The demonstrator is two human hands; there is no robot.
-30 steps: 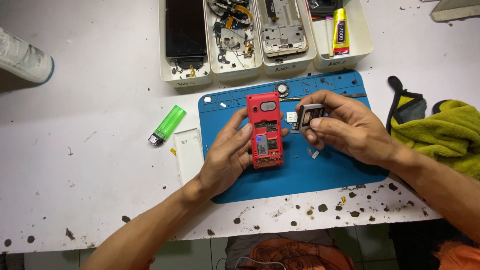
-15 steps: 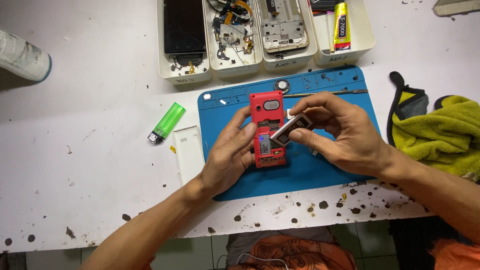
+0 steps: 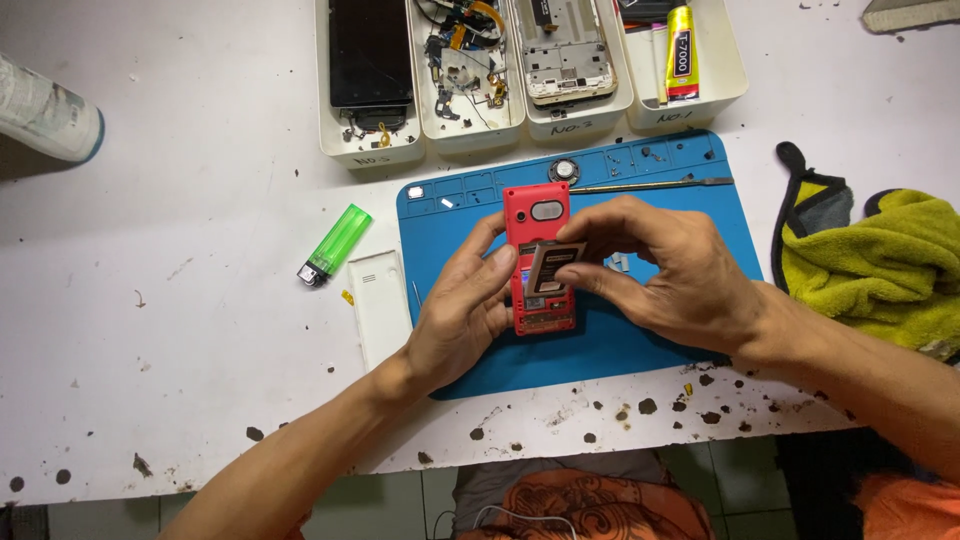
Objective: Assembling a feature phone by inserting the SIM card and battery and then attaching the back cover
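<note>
- A white worktable (image 3: 180, 330), scuffed and dotted with dark spots, carries a blue rubber repair mat (image 3: 640, 345) near its front edge; behind the mat stands a row of white plastic bins (image 3: 690, 108) holding a black screen panel, loose cables and phone frames.
- Compared with a second ago, the right hand (image 3: 680, 275) has moved from the right of the phone to over it, and the small dark rectangular battery (image 3: 553, 266) it carries now sits tilted over the open back instead of hanging beside it.
- The left hand (image 3: 462, 315) has hardly shifted: it steadies the phone's left edge, thumb against the side, fingers curled below.
- The red bar-shaped phone with its back cover off (image 3: 538, 208) lies lengthwise on the mat's middle, camera end toward the bins; an oval lens window shows near the top and labels show in the open bay at the lower end.
- The right hand pinches the battery between thumb and fingertips, one end lowered into the bay, the other raised.
- Both hands are closed on what they hold, the left on the phone, the right on the battery.
- A green plastic lighter (image 3: 335, 243) and a white flat cover plate (image 3: 380, 305) lie just left of the mat.
- A thin metal tool (image 3: 650, 185) lies along the mat's upper edge, and a yellow-green cloth (image 3: 880, 265) sits right.
</note>
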